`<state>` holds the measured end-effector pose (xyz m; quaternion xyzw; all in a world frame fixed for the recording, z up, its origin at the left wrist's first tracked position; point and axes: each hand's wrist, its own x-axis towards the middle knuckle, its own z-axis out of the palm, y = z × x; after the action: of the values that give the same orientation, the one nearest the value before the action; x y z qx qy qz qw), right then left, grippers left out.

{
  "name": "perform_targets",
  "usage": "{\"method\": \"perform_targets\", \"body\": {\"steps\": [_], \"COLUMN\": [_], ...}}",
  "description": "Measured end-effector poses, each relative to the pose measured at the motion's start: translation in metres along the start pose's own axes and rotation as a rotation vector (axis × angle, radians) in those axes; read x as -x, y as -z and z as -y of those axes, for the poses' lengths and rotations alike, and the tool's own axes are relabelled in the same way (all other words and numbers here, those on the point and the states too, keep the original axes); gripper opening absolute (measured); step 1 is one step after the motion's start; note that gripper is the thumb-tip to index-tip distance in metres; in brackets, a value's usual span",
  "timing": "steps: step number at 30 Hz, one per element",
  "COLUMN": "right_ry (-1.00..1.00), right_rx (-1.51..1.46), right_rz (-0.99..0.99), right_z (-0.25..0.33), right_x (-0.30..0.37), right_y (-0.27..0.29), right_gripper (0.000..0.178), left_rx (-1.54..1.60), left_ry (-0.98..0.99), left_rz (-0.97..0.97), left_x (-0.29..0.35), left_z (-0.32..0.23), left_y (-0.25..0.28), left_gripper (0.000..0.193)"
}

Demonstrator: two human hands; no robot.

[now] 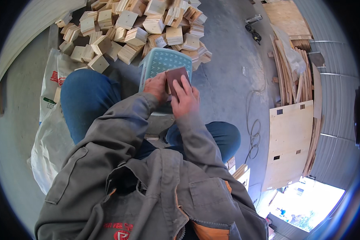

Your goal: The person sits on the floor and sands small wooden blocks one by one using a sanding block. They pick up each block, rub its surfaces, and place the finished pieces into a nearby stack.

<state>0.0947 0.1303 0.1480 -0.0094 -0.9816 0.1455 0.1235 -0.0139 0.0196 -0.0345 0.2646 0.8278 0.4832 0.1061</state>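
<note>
A wooden block with a dark brown face (174, 76) is between my hands, over a light blue plastic stool (158, 64) with a raised pattern on its top. My left hand (157, 87) is closed round the block's left side. My right hand (185, 98) lies over its right side, fingers across the brown face and thumb hidden. The block's underside is hidden, so I cannot tell if it touches the stool. Just beyond the stool is a big heap of pale plywood blocks (136, 36).
White plastic sacks (48, 140) lie left of my left knee (88, 100). At the right, plywood sheets (290, 144) and long wood strips (294, 76) are stacked by the wall. A cable (254, 138) coils on the floor; a dark power tool (254, 34) lies farther off.
</note>
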Motion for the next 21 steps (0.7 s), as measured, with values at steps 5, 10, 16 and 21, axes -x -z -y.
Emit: {"method": "perform_targets", "body": {"steps": [5,10,16,21], "right_ry": [-0.173,-0.124,0.05,0.006], "right_rx": [0.04,0.059,-0.035,-0.061], "right_rz": [0.025,-0.007,0.007,0.017], "right_z": [-0.018,-0.014,0.0,0.001], "right_x": [-0.05,-0.026,0.062,0.083], "right_y": [-0.01,-0.011,0.013,0.018], "right_gripper": [0.061,0.063,0.063,0.062], "left_rx": [-0.047,-0.063,-0.117,-0.044], "left_ry": [0.213,0.114,0.0,0.051], "left_rz": [0.06,0.036,-0.1,-0.091], "left_x": [0.006,0.004,0.004,0.008], "left_z": [-0.101,-0.061,-0.046,-0.07], "left_y": [0.061,0.038,0.022,0.039], "left_gripper": [0.089,0.092,0.054,0.052]}}
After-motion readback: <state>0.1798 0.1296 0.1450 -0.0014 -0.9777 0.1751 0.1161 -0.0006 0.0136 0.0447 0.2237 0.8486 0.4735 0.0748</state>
